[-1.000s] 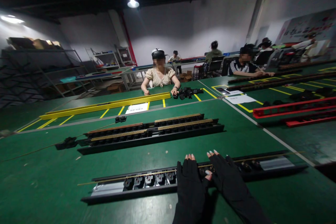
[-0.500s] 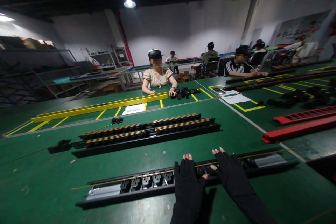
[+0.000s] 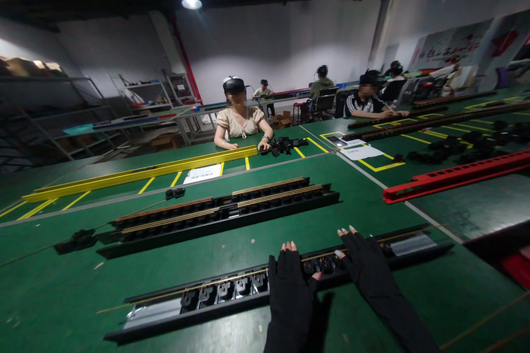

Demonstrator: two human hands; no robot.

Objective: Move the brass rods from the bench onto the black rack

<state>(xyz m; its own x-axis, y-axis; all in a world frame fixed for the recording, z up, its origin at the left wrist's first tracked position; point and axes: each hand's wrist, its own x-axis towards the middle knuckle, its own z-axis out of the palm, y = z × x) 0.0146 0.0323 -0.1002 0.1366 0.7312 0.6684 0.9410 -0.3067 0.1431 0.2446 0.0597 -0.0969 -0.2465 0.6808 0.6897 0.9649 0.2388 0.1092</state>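
Seen from the head camera, both hands, in black fingerless gloves, lie palm down with the fingers stretched flat. The left hand (image 3: 290,284) and the right hand (image 3: 364,265) rest side by side on the middle of a long black strip (image 3: 232,289); neither is closed around anything. The strip lies flat on the green worktop (image 3: 364,198), close to the person. Its long axis runs left to right, and its right end sits a little farther away than its left. It has a row of sockets in its trough and a bare silver plate at each end. A thin brass rod (image 3: 186,290) lies along its far edge and sticks out past the left end. Beyond it, with bare worktop between, a pair of black strips (image 3: 219,212) lies parallel, with a small black part (image 3: 175,193) just behind. A yellow rail (image 3: 141,172) and a sheet of paper (image 3: 202,174) lie farther back. A red rail (image 3: 455,176) lies off to the right. Across the worktop sits another person (image 3: 238,118), their hands beside a heap of black parts (image 3: 284,146). Nothing lies between the hands and the near strip.
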